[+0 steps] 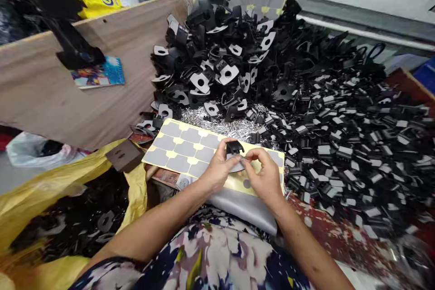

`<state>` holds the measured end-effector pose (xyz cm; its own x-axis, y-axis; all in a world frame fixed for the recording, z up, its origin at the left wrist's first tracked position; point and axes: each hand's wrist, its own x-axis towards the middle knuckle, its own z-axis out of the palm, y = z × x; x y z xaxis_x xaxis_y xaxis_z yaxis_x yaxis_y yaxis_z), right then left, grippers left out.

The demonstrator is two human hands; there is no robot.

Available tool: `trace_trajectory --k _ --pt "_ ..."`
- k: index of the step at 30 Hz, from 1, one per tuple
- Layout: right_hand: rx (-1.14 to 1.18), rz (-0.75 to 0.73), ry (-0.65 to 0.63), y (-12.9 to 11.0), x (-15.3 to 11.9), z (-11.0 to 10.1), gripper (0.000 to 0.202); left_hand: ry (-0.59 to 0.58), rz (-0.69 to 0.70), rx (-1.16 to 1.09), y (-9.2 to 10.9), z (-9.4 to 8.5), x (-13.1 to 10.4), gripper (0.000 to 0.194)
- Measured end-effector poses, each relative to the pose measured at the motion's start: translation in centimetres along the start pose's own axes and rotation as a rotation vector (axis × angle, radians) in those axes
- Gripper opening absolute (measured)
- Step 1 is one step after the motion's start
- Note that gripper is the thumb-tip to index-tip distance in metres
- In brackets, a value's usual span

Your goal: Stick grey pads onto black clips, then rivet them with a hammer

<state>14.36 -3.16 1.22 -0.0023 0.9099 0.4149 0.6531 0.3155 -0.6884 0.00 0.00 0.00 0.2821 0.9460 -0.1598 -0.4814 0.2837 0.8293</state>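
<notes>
My left hand (217, 170) is closed on a small black plastic clip part (234, 147) with short teeth. A grey adhesive pad (237, 167) lies against the part's lower side. Thumb and forefinger of my right hand (265, 176) pinch the pad's right edge. Under both hands lies a yellow backing sheet (238, 184) with rows of grey die-cut pads. On its left the rows are full, while bare yellow shows around my hands. My fingers hide part of the clip part and the pad.
Black clip parts, some with grey pads, form a tall heap (217, 54) behind the sheet. Smaller black pieces (343, 149) cover the right side. Metal springs (217, 122) lie between. At left are a wooden board (136, 41), a brown block (125, 155) and a yellow sack (137, 190).
</notes>
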Motion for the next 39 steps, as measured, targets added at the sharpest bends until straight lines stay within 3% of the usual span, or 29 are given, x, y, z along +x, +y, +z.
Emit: trace_trajectory --k 3,7,9,12,14,20,24,29,32,36,39 --pt "-0.232 -0.111 0.073 -0.1 -0.7 0.4 0.028 0.109 0.071 0.071 -0.7 -0.2 0.0 0.045" --pt "-0.47 -0.078 0.098 0.2 -0.6 -0.6 0.055 0.125 0.026 0.04 -0.9 -0.5 -0.3 0.047" --pt "-0.319 0.022 -0.021 0.4 -0.4 -1.2 0.049 0.081 0.012 0.032 -0.5 -0.5 -0.4 0.05" --pt "0.088 0.191 -0.226 0.5 -0.5 -1.2 0.027 -0.006 -0.051 0.005 0.6 -0.1 -0.4 0.051" --pt "0.199 0.257 -0.214 0.3 -0.7 -0.9 0.021 -0.038 -0.132 -0.057 1.3 0.0 -0.5 0.052" --pt "0.178 0.235 0.027 0.8 -1.1 -0.1 0.012 -0.036 -0.348 -0.355 2.2 0.0 -1.2 0.038" --pt "0.314 0.215 -0.016 1.7 -1.2 -0.5 0.004 -0.043 -0.372 -0.318 2.5 0.3 -1.9 0.027" --pt "-0.055 -0.089 -0.07 -0.3 -1.7 -2.6 0.009 -0.059 -0.331 -0.188 2.1 0.4 -2.4 0.033" --pt "-0.124 -0.209 -0.039 -1.8 -2.0 -3.8 0.011 -0.014 -0.307 -0.13 2.0 -0.5 -2.0 0.035" --pt "-0.004 -0.128 0.007 -1.8 -1.9 -4.4 0.011 0.243 -0.181 -0.072 3.6 -2.5 -0.8 0.031" --pt "0.051 -0.08 -0.061 -1.2 -1.6 -3.5 0.017 0.187 -0.2 -0.014 4.6 -2.9 -0.6 0.031"
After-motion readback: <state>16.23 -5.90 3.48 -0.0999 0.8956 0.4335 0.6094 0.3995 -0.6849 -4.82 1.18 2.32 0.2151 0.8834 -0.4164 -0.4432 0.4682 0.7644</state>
